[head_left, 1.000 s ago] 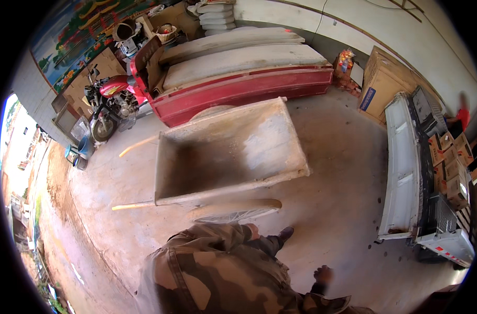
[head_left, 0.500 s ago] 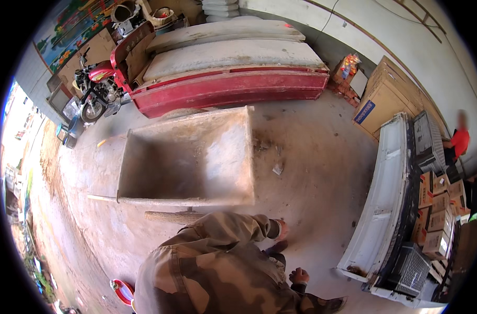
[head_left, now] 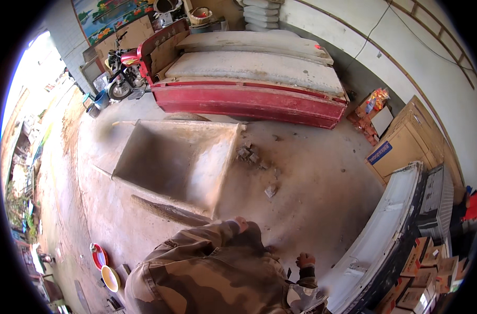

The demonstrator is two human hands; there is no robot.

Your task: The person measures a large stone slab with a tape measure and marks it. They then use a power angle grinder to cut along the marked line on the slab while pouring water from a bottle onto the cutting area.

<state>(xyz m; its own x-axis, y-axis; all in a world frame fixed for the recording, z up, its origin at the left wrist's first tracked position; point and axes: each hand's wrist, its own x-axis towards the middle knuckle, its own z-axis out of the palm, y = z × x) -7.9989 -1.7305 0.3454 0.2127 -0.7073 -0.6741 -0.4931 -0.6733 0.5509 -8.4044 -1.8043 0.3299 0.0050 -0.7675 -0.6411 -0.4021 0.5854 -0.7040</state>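
Note:
A handcart with a deep, pale, dirt-stained box (head_left: 160,157) stands in front of me, its inside in shadow at the left. One wheel (head_left: 168,211) shows along its near side, and two thin handles point left. My left hand (head_left: 241,224) is just right of the cart's near right corner, below a camouflage sleeve. Its fingers are too small and blurred to read, and no grip on the cart shows. Farther right, my right hand (head_left: 304,260) hangs over the floor with its fingers curled in; nothing shows in it.
Broken dark lumps (head_left: 251,155) lie right of the cart. Behind it stands a red cargo tricycle (head_left: 249,102). At right are a large carton (head_left: 406,141), a white truck-bed side (head_left: 380,225) and stacked boxes (head_left: 419,277). Basins (head_left: 111,278) sit lower left.
The view has turned, so the cart now appears slanted and more lumps show beside it. My left hand has shifted left and is closer to the cart's near corner. The right hand stays curled.

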